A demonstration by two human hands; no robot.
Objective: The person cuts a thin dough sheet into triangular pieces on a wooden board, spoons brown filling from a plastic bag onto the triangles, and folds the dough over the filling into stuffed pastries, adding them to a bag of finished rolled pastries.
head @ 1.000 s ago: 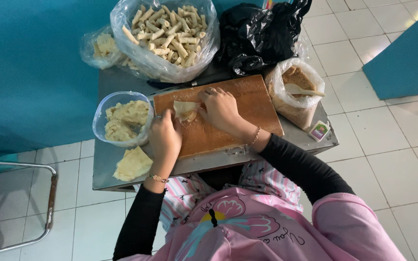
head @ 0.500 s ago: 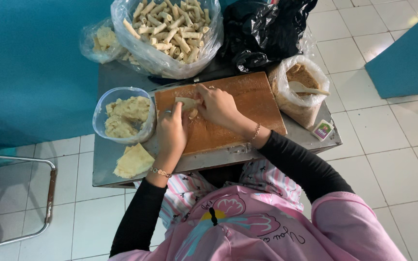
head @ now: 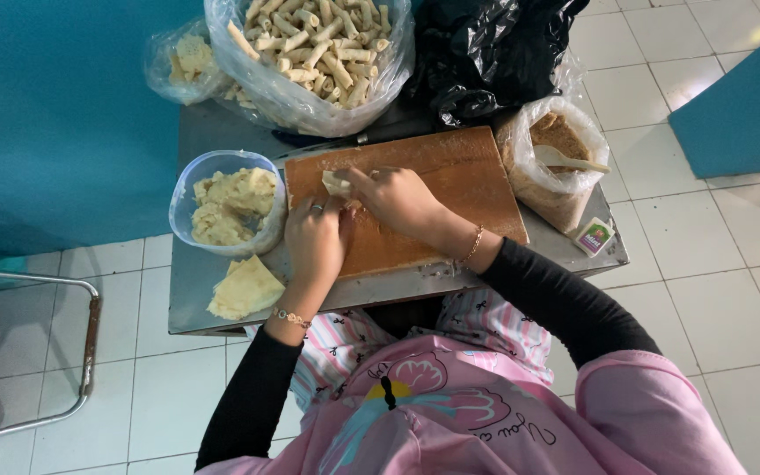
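Observation:
On a wooden cutting board lies a small pale dough piece. My right hand presses its fingers on that piece. My left hand rests beside it at the board's left edge, fingers curled against the dough. Left of the board stands a clear round tub of pale yellow filling. A folded stack of thin pale wrappers lies near the table's front left corner.
A large clear bag of finished rolls sits at the back, a smaller bag to its left, a black plastic bag to the right. A bag of brown crumbs with a spoon stands right. A metal chair frame stands left.
Both hands have stayed on the dough piece at the board's left part, working it with small finger moves. The view has shifted slightly.

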